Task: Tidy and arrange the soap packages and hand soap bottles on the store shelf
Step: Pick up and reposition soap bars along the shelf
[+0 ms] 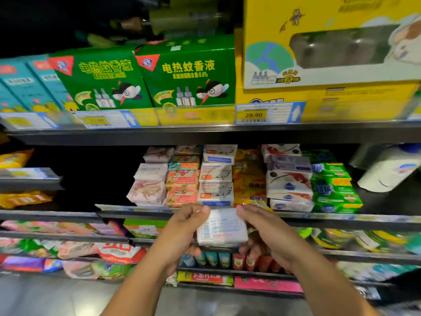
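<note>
Soap package (222, 226) — white, flat, barcode side up — hangs low in the middle of view, just in front of the shelf rim (141, 208) and not yet set on the shelf. The left hand (182, 226) pinches its nine o'clock edge, thumb on top and fingers curled beneath. The right hand (266, 233) grips the three o'clock edge the same way.

It looks light and fairly stiff, with a wrap that is probably slick, so the two short edges seem the soundest hold.

At twelve o'clock from it the shelf carries packed stacks. From eleven to two o'clock these are pink packs (148, 192), orange packs (182, 188), white-and-blue packs (216, 179), yellow packs (249, 179), red-and-white packs (289, 185) and green packs (335, 190). The white-and-blue stack looks the likeliest home for the package.

Farther out at two o'clock a white bottle (387, 172) lies tilted, apart from the stacks. On the shelf above stand green boxes (189, 74) and a yellow carton (330, 42).
</note>
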Action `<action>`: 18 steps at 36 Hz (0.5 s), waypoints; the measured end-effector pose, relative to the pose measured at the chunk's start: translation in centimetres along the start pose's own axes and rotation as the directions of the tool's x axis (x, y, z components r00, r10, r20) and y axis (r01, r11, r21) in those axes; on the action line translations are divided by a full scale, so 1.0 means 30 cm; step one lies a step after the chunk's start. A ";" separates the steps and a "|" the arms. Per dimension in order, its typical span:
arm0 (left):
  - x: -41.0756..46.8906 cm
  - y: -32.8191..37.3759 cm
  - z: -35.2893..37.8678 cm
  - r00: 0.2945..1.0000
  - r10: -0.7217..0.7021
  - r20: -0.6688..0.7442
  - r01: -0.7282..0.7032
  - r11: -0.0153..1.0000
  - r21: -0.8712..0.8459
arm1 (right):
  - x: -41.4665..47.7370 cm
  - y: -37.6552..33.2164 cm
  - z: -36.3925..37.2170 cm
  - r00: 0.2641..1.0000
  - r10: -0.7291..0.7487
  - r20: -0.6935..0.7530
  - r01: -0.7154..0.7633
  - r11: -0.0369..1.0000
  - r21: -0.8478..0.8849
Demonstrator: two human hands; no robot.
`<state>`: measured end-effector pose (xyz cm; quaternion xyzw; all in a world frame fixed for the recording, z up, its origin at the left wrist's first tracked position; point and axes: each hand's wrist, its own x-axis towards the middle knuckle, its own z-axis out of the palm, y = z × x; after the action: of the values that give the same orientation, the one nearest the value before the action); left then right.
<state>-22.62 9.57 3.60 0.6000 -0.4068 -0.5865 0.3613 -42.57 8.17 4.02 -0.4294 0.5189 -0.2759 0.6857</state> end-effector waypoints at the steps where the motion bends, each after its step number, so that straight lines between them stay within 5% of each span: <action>1: -0.006 -0.001 -0.003 0.999 0.046 -0.006 -0.046 0.999 0.008 | 0.006 0.000 0.001 0.999 0.028 0.032 -0.028 1.000 0.014; 5: -0.024 0.005 -0.033 0.962 0.273 0.019 -0.273 0.962 0.019 | 0.036 -0.022 0.016 0.988 0.062 0.141 -0.076 0.992 0.099; 9: -0.047 0.016 -0.087 0.917 0.398 -0.004 -0.398 0.917 0.032 | 0.061 -0.053 0.064 0.995 -0.098 0.029 0.092 0.984 0.155; 14: -0.036 0.038 -0.185 0.860 0.511 -0.008 -0.498 0.842 0.207 | 0.096 -0.090 0.120 0.920 -0.392 0.018 0.391 0.911 -0.131; 18: -0.015 0.090 -0.254 0.825 0.555 0.101 -0.547 0.742 0.388 | 0.137 -0.105 0.193 0.844 -0.529 0.084 0.536 0.828 -0.164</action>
<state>-15.19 8.54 6.63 0.5199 -0.6729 -0.3512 0.3919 -35.61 5.04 5.37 -0.6222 0.3897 -0.4001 0.5486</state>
